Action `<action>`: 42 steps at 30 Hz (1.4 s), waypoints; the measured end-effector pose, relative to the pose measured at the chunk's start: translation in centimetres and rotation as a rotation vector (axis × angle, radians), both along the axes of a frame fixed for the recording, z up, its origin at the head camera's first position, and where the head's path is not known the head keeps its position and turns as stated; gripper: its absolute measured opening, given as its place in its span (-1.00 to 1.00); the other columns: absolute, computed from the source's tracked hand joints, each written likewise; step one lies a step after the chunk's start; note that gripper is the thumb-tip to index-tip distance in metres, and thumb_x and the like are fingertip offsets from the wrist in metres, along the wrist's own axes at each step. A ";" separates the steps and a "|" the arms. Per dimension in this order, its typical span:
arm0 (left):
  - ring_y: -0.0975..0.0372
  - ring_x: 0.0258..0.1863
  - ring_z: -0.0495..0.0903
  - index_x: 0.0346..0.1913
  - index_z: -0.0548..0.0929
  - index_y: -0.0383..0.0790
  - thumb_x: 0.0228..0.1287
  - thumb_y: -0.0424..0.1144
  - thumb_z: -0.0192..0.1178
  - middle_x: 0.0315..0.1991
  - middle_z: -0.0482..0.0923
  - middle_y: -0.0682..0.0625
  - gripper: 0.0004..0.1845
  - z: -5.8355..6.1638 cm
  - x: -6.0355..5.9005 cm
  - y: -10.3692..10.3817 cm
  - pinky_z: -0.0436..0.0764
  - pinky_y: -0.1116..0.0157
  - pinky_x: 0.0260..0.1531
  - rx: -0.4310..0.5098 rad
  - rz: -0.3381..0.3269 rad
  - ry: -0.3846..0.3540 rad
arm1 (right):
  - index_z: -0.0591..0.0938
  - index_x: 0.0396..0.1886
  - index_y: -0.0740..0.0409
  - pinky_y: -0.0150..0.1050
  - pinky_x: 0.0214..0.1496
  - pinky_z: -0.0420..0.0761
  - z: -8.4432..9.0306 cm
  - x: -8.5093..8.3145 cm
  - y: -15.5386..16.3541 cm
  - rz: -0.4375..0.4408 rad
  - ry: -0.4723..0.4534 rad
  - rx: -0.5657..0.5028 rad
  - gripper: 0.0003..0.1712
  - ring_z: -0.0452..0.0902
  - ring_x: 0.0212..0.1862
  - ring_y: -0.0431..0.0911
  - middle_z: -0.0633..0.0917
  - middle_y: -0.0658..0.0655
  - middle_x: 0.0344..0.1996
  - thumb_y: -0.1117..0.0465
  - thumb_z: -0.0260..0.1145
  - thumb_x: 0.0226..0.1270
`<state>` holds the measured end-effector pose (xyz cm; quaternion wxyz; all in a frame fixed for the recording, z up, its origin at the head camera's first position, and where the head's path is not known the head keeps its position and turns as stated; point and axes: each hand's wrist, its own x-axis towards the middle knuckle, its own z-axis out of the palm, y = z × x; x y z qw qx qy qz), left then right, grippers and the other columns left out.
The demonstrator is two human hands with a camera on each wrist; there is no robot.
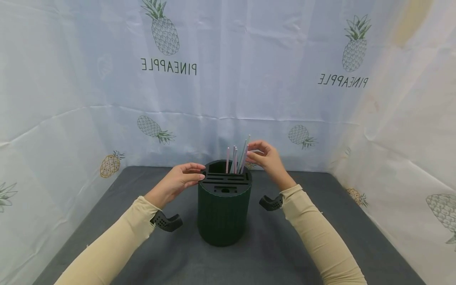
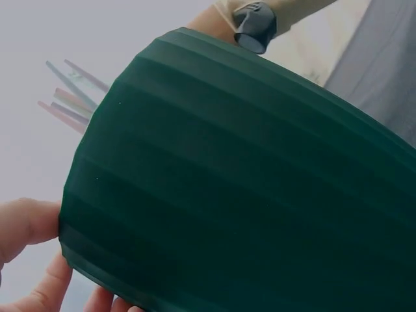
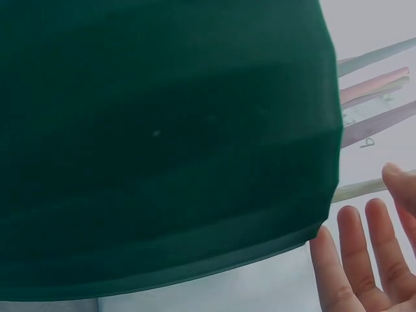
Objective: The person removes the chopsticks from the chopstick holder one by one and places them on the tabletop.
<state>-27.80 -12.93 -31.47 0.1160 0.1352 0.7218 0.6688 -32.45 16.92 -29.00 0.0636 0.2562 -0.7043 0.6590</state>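
Observation:
A dark green, ribbed knife block point(image 1: 223, 217) stands upright, its black top cut with slots and a larger opening at the back. Several thin, straw-like sticks point(image 1: 234, 160) in pink, lilac and pale green rise from that opening. At the block's left rim, the fingertips and thumb of my left hand point(image 1: 174, 183) touch the edge with the fingers relaxed. My right hand point(image 1: 266, 158) is above the right rim and pinches one stick near its upper part. From the right wrist, a pale green stick point(image 3: 357, 189) runs to that thumb. The sticks' lower ends are hidden inside the block.
Under the block lies a dark grey cloth-covered table point(image 1: 171, 257). White curtains point(image 1: 242, 79) printed with pineapples hang behind it and at both sides. Each wrist carries a black camera mount, such as the left mount point(image 1: 166, 221), beside the block.

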 end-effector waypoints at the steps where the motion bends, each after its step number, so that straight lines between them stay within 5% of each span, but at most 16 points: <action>1: 0.09 0.16 0.45 0.29 0.38 -0.37 0.34 -0.31 0.20 0.28 0.30 -0.23 -0.50 0.0 0.0 0.0 0.34 0.01 0.35 -0.001 -0.003 0.001 | 0.56 -0.09 0.10 -0.24 -0.03 0.70 0.0 0.0 0.0 0.001 0.000 0.004 -0.79 0.66 -0.12 -0.18 0.60 0.03 -0.16 0.40 0.27 0.33; 10: 0.10 0.16 0.45 0.28 0.39 -0.38 0.34 -0.32 0.20 0.28 0.30 -0.23 -0.50 0.2 0.1 0.0 0.33 0.02 0.36 0.014 0.003 -0.015 | 0.52 -0.07 0.20 -0.24 -0.06 0.71 -0.2 -0.1 -0.2 0.023 -0.007 0.020 -0.79 0.65 -0.13 -0.19 0.58 0.02 -0.19 0.41 0.26 0.33; 31: 0.09 0.14 0.47 0.26 0.41 -0.36 0.31 -0.34 0.22 0.26 0.32 -0.22 -0.51 0.2 0.0 0.0 0.35 0.01 0.34 0.013 0.013 -0.021 | 0.53 -0.18 0.08 -0.28 -0.10 0.71 -0.3 -0.5 -0.5 0.014 -0.011 0.059 -0.83 0.66 -0.13 -0.19 0.58 0.02 -0.22 0.40 0.27 0.33; 36: 0.11 0.13 0.48 0.27 0.40 -0.36 0.31 -0.33 0.23 0.26 0.31 -0.22 -0.50 0.2 0.0 -0.1 0.35 0.02 0.35 0.015 0.005 -0.017 | 0.52 -0.16 0.14 -0.22 -0.06 0.71 0.7 -0.3 -0.5 0.007 -0.008 0.054 -0.85 0.66 -0.14 -0.20 0.57 0.03 -0.21 0.39 0.25 0.35; 42: 0.12 0.12 0.48 0.27 0.41 -0.36 0.30 -0.36 0.22 0.26 0.32 -0.20 -0.51 0.2 -0.1 -0.1 0.35 0.03 0.35 0.022 0.009 -0.028 | 0.54 -0.13 0.15 -0.17 -0.04 0.70 3.7 0.1 -0.3 0.017 0.032 -0.076 -0.80 0.65 -0.14 -0.17 0.58 0.02 -0.20 0.43 0.27 0.31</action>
